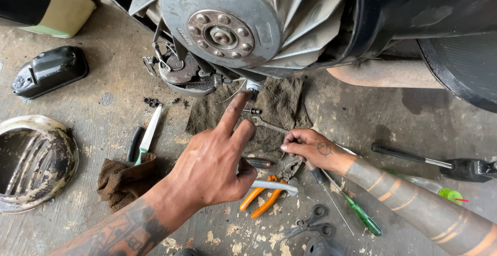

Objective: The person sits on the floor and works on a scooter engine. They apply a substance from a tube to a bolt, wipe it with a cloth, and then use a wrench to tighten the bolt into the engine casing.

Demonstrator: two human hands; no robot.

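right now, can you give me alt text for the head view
A left hand points its index finger toward the underside of a dusty engine, while the right hand rests fingertips on a brown rag on the concrete floor. Orange-handled pliers, scissors and a green screwdriver lie nearby.

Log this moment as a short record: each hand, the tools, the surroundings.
left hand: raised, forefinger pointing up at the engine
right hand: fingertips pinched on the brown rag
tools near hands: orange-handled pliers, scissors, green-handled screwdriver
also on floor: black cover, worn metal side cover
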